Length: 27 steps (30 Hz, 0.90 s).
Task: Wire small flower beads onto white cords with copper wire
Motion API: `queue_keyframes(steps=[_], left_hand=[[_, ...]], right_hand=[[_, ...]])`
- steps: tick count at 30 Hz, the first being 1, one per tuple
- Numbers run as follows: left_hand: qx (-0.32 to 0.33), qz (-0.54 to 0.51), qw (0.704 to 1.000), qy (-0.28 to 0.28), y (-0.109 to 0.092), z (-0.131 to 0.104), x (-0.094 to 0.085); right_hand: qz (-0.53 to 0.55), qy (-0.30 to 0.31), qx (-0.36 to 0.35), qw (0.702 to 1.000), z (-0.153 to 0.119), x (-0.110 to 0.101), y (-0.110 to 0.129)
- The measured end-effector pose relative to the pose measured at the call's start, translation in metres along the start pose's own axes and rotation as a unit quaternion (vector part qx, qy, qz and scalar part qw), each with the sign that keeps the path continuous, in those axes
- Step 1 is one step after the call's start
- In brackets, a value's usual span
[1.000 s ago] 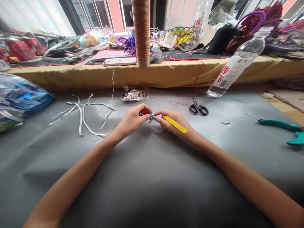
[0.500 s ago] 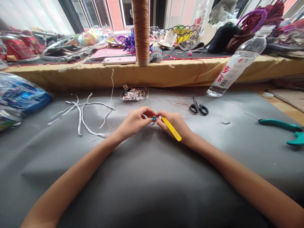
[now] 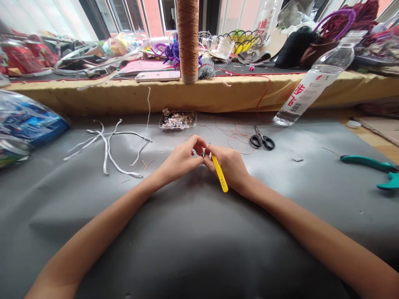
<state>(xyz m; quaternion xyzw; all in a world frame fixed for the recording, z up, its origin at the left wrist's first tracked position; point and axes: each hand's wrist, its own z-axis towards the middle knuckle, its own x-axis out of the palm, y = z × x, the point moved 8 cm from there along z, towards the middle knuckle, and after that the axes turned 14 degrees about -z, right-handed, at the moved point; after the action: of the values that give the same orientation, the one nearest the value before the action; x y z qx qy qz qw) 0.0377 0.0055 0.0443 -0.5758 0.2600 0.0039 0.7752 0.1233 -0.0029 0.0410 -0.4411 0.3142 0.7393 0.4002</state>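
Both hands meet at the middle of the grey table cover [image 3: 199,232], fingertips nearly touching. My left hand [image 3: 182,162] is closed in a pinch on a small beaded piece [image 3: 204,155], which is mostly covered by the fingers. Yellow tweezers [image 3: 220,176] lie in my right hand [image 3: 230,162], their broad end sticking out toward me and their tips hidden at the piece. Just beyond the hands, a clear plastic box [image 3: 178,127] holds many small beads and charms.
White cords [image 3: 107,149] lie to the left. Black-handled scissors [image 3: 262,140] and a loop of thin copper-coloured wire [image 3: 230,133] are beyond my right hand. Teal pliers [image 3: 368,162] rest far right. A tilted water bottle [image 3: 311,85] leans against the cluttered shelf edge [image 3: 124,96].
The tweezers' broad end has swung left and toward me. Blue beads seen between the fingertips earlier are now mostly hidden; the left fingers have shifted slightly.
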Motion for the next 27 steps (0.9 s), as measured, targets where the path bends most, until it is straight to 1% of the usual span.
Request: queue_keyframes(steps=[3,5,7,9,10,12,14,15,16,18,19,21,24,27], left_hand=[[0.001,0.001,1.000,-0.001,0.000,-0.001,0.000],[-0.003,-0.003,1.000,-0.008,0.002,-0.001,-0.002],[-0.013,-0.018,0.999,-0.031,0.005,0.000,-0.007],[-0.033,-0.053,0.997,-0.047,0.010,0.001,-0.011],[-0.046,-0.075,0.995,-0.045,0.013,0.001,-0.011],[-0.074,-0.120,0.990,-0.015,0.019,0.002,-0.006],[-0.095,-0.165,0.981,0.021,0.022,0.002,0.000],[-0.102,-0.186,0.977,0.027,0.023,0.002,0.001],[-0.107,-0.203,0.973,0.020,0.023,0.002,0.000],[-0.115,-0.216,0.969,-0.022,0.023,0.002,-0.007],[-0.117,-0.213,0.969,-0.045,0.023,0.002,-0.011],[-0.120,-0.207,0.968,-0.070,0.021,0.002,-0.016],[-0.127,-0.219,0.964,-0.082,0.020,0.002,-0.018],[-0.137,-0.255,0.954,-0.082,0.023,0.001,-0.018]], right_hand=[[0.009,0.001,0.001,1.000,0.000,0.000,0.000],[0.042,0.008,0.011,0.999,0.001,0.000,-0.004],[0.097,0.013,0.044,0.994,0.002,-0.001,-0.013],[0.156,0.010,0.092,0.983,0.003,-0.004,-0.024],[0.184,0.009,0.112,0.976,0.003,-0.005,-0.028],[0.232,0.018,0.125,0.964,0.002,-0.004,-0.030],[0.265,0.039,0.110,0.957,0.003,-0.002,-0.026],[0.274,0.049,0.100,0.955,0.003,-0.001,-0.023],[0.282,0.055,0.094,0.953,0.004,0.000,-0.022],[0.303,0.047,0.099,0.947,0.006,-0.002,-0.025],[0.315,0.035,0.108,0.942,0.007,-0.004,-0.030],[0.336,0.006,0.129,0.933,0.009,-0.012,-0.039],[0.371,-0.014,0.135,0.919,0.012,-0.021,-0.046],[0.440,-0.011,0.135,0.888,0.012,-0.021,-0.044]])
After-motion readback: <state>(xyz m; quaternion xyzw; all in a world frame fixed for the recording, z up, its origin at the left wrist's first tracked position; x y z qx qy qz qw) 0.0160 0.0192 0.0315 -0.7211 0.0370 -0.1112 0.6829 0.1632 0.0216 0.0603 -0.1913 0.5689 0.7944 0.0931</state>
